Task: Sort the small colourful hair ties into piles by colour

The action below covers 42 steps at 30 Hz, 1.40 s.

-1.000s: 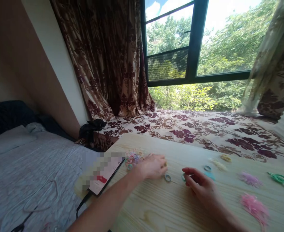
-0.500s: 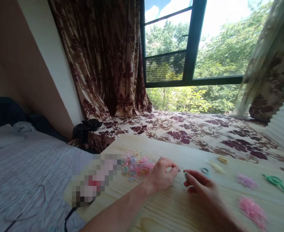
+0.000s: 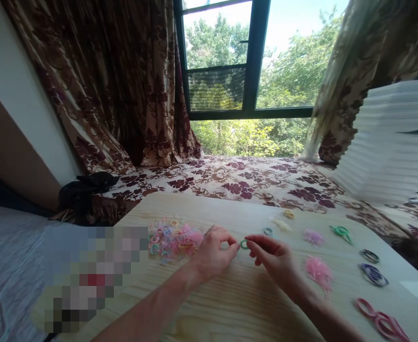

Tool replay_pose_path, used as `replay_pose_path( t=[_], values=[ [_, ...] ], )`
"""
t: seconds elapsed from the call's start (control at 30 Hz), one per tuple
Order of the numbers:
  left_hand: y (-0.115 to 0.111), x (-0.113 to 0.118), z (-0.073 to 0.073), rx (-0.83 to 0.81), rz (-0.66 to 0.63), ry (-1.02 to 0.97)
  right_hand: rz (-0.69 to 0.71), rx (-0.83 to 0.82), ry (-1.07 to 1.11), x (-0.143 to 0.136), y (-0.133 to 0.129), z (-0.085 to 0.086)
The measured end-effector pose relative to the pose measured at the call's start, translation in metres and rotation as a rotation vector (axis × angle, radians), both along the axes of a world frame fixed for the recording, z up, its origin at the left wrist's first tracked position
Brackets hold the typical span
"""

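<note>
Between thumb and fingers, my right hand (image 3: 271, 254) pinches a small green hair band (image 3: 244, 244) just above the wooden table (image 3: 230, 304). My left hand (image 3: 218, 247) is close on the left, thumb and index fingertips together near the green band; whether anything is between them is too small to tell. A mixed pile of coloured bands (image 3: 175, 241) lies left of my left hand. Right of my right hand are a pink bunch of bands (image 3: 318, 271), a lilac bunch (image 3: 314, 237), a pale yellow bunch (image 3: 282, 224) and a teal ring (image 3: 268, 231).
Farther right lie green bands (image 3: 342, 232), dark bands (image 3: 373, 274) and larger pink bands (image 3: 385, 325). A blurred-out object (image 3: 98, 280) is at the table's left. Behind are a floral-covered ledge (image 3: 237, 185), curtains, a window and a white pleated item (image 3: 390, 142).
The view has turned right, showing more bands at the right. My hands have drawn closer together, and the green band now shows as a ring between them.
</note>
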<state>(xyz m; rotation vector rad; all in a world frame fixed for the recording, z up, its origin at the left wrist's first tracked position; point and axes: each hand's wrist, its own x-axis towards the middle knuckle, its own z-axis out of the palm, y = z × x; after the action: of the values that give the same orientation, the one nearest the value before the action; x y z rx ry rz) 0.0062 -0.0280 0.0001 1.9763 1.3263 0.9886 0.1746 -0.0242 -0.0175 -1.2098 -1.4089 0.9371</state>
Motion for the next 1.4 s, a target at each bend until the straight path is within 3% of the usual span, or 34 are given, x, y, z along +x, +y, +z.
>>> replay_pose_path(
  t=[0.17,0.4,0.53,0.67,0.9,1.17,1.4],
  values=[
    [0.005,-0.003,-0.005,0.094,0.038,0.037,-0.148,0.047,-0.210,0.047,0.017,0.027],
    [0.011,-0.008,-0.007,0.215,0.074,0.101,-0.152,0.007,-0.336,0.111,0.023,0.052],
    [0.013,-0.011,-0.009,0.276,0.086,0.143,-0.338,-0.051,-0.633,0.160,0.020,0.059],
    [0.016,-0.012,-0.010,0.311,0.085,0.165,-0.507,-0.147,-0.810,0.194,0.018,0.054],
    [0.016,-0.013,-0.007,0.336,0.109,0.215,-0.718,-0.165,-0.998,0.202,0.020,0.036],
    [0.016,-0.012,-0.007,0.326,0.109,0.222,-0.771,-0.140,-1.147,0.199,0.026,0.023],
    [0.016,-0.014,-0.006,0.350,0.120,0.258,-0.754,-0.150,-1.146,0.197,0.026,0.022]
  ],
)
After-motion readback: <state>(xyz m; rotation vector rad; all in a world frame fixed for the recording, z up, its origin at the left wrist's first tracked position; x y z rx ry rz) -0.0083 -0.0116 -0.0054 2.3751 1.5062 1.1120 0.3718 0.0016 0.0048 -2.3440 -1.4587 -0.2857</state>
